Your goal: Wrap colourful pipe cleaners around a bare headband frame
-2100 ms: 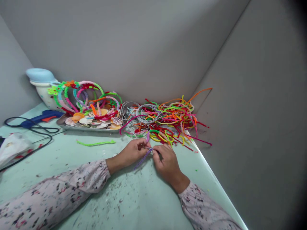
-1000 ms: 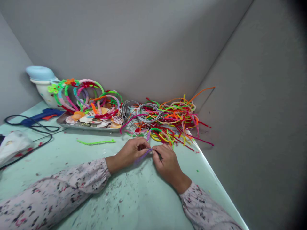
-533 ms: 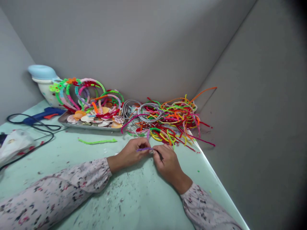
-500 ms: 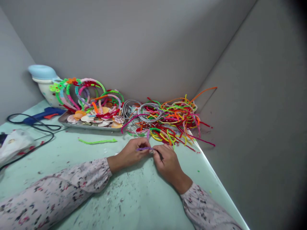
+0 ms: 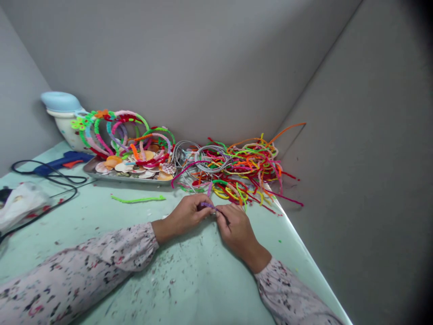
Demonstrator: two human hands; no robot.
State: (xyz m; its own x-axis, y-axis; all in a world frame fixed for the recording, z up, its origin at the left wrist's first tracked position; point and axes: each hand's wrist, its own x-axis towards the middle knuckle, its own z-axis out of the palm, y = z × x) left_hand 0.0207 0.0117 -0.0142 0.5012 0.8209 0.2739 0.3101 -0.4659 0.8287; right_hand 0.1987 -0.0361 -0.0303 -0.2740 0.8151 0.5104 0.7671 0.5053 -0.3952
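Observation:
My left hand point(image 5: 185, 215) and my right hand point(image 5: 234, 225) meet fingertip to fingertip on the pale green table point(image 5: 101, 225). Both pinch a purple pipe cleaner point(image 5: 207, 205), now only a short bent piece showing between the fingers. A grey headband seems to lie under the fingers, mostly hidden. Just beyond the hands lies a tangled pile of coloured pipe cleaners point(image 5: 246, 169) with grey plain headbands point(image 5: 203, 162) on it.
A metal tray point(image 5: 88, 169) of shells and wrapped headbands point(image 5: 118, 135) stands at the back left. A loose green pipe cleaner point(image 5: 137, 199), a blue glue gun point(image 5: 57, 162) with black cable, a white pot point(image 5: 64, 119) and a plastic bag point(image 5: 18, 205) lie to the left. Grey walls close the corner.
The long purple tail that hung down left of my hands has shortened and been drawn up between the fingers. Both hands stayed in place.

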